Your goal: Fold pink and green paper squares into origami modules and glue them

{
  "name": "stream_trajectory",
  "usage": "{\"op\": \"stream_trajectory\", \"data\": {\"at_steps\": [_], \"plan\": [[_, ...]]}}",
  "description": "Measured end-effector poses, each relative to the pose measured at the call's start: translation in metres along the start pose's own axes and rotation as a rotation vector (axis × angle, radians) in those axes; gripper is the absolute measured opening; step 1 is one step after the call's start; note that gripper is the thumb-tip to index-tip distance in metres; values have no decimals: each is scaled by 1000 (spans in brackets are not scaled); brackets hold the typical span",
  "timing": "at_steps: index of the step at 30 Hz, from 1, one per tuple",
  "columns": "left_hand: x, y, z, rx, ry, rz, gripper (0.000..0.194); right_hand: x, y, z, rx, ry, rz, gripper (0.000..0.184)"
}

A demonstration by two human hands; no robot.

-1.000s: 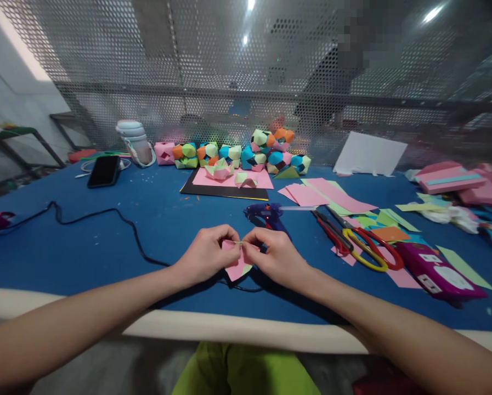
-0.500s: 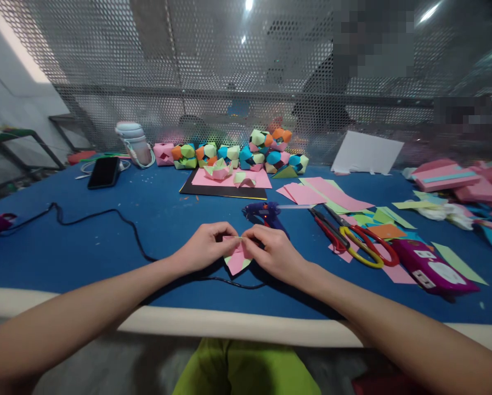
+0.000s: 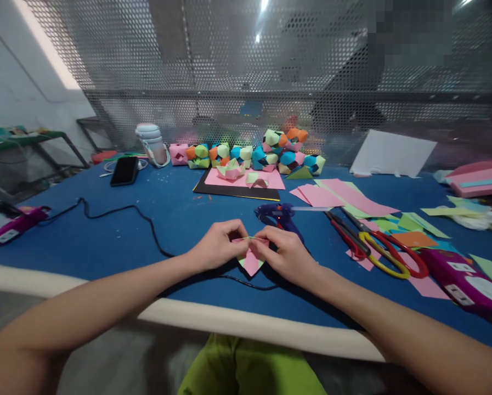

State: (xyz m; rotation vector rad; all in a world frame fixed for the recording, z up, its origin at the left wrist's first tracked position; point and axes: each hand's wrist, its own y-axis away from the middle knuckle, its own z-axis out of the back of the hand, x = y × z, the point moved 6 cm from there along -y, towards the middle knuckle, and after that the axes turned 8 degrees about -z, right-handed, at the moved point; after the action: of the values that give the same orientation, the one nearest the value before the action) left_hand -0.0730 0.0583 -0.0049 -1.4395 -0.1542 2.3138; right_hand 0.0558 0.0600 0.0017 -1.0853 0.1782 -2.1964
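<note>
The head camera's view has swung toward the left, so more of the left purple object shows, while the hands are still together over the near part of the tabletop. Between them, the folded paper has turned since the first frame, its point now more squarely toward the person.

The left hand pinches the paper's upper left side between thumb and fingers, and the right hand pinches the upper right side the same way. The paper is pink with pale green at its sides and top edge.

Just beyond the right hand lies a blue glue gun with a pale stick out of its back end. To its right are scissors with red and yellow handles, on and beside loose paper pieces, and the right purple object. A black cable winds across the left side and passes below the hands.

Farther back, two folded pieces rest on a pink sheet over a black sheet, in front of multicoloured paper shapes. A phone and a bottle are at left.
</note>
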Motion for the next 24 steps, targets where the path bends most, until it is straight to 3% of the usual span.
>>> {"op": "stream_trajectory", "data": {"at_steps": [6, 15, 24], "plan": [[4, 2, -9, 64, 35, 40, 8, 4, 2, -5, -13, 89, 152, 24], [-8, 7, 0, 83, -159, -45, 16, -4, 4, -8, 27, -90, 7, 23], [-9, 9, 0, 162, 6, 104, 16, 4, 9, -5, 78, -113, 75, 22]]}}
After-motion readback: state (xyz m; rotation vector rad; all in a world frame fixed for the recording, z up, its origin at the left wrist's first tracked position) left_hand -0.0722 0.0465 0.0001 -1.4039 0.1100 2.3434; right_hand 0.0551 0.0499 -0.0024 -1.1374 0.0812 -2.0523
